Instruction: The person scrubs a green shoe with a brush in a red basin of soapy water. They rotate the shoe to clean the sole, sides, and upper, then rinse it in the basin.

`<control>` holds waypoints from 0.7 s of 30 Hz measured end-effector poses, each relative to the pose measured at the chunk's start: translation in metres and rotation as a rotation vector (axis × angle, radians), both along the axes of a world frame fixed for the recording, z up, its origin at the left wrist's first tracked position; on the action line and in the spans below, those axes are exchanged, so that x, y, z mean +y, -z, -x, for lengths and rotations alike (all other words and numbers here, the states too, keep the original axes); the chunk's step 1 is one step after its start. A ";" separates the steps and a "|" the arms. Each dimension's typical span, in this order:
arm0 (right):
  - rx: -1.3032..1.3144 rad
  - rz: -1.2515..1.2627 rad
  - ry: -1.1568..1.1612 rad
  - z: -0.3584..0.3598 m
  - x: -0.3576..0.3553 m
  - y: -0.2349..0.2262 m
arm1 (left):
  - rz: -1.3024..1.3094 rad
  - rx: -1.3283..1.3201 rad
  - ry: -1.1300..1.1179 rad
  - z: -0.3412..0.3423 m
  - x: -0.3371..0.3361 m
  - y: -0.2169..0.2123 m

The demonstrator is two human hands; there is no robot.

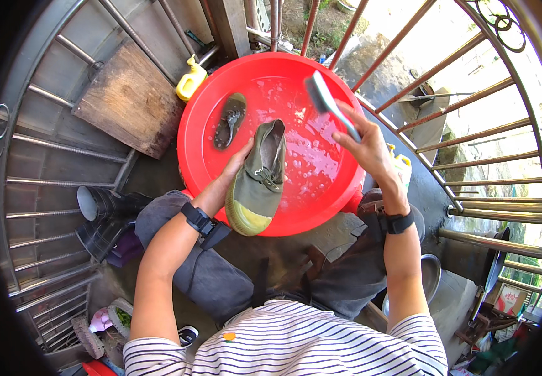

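My left hand [234, 164] grips an olive-green lace-up canvas shoe [259, 182] from its left side. The shoe's yellowish toe points toward me, over the near rim of a big red basin [203, 199]. In my right hand [368, 145] is a scrub brush [330, 105] with a pale handle and dark bristles, raised over the basin's right side and apart from the shoe. Soapy water [308, 150] with foam covers the basin's bottom. The matching shoe [228, 122] lies in the basin at the left.
A wooden board [131, 100] leans on metal bars at the left. Yellow jugs [191, 79] stand beside the basin. Black rubber boots [105, 216] are near my left knee. Metal railings [471, 128] curve round the right side. A metal bowl [431, 276] lies behind my right arm.
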State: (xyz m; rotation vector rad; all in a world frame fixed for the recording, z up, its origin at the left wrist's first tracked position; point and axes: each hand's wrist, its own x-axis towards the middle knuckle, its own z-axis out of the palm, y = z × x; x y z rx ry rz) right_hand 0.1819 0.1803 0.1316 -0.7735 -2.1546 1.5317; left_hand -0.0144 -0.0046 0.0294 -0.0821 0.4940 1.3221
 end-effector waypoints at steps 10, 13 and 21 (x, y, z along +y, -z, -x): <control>-0.321 -0.619 -0.426 0.023 -0.032 0.030 | 0.054 -0.129 0.388 -0.044 -0.007 -0.037; -0.361 -0.632 -0.464 0.022 -0.034 0.039 | 0.117 -0.161 0.409 -0.049 -0.017 -0.054; -0.222 -0.277 -0.372 0.021 -0.021 0.038 | -0.101 0.097 0.465 -0.013 -0.020 -0.057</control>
